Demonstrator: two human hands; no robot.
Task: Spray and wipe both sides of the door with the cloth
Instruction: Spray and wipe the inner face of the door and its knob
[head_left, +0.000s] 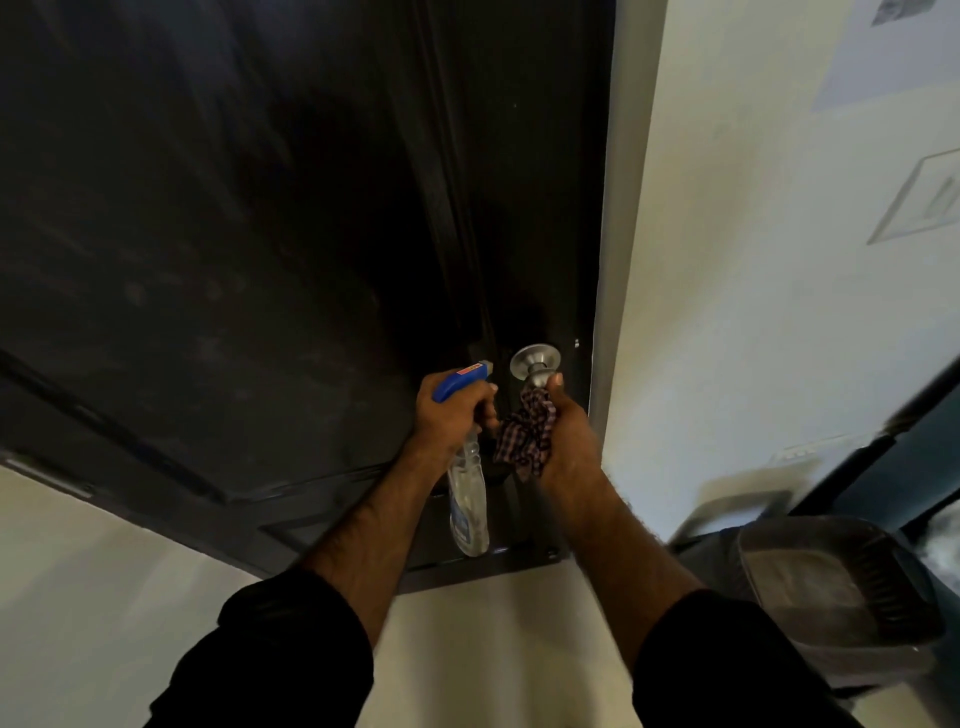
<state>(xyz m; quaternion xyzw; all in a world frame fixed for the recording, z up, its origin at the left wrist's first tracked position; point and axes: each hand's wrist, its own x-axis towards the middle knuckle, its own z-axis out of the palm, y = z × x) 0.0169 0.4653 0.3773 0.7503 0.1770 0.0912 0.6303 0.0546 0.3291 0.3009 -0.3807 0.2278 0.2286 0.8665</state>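
Note:
A dark door (234, 234) fills the upper left of the view, with a silver round knob (534, 361) near its right edge. My left hand (452, 410) grips a clear spray bottle (467, 509) by its blue trigger head, the nozzle pointing at the door and the bottle hanging down. My right hand (569, 436) holds a crumpled checked cloth (525, 434) and reaches to the knob, its thumb up beside the knob's neck. The cloth hangs just below the knob.
A pale wall (753, 260) and the door frame (610, 312) stand right of the door. A grey plastic bin (841, 587) sits on the floor at the lower right. Light floor (467, 649) lies below my arms.

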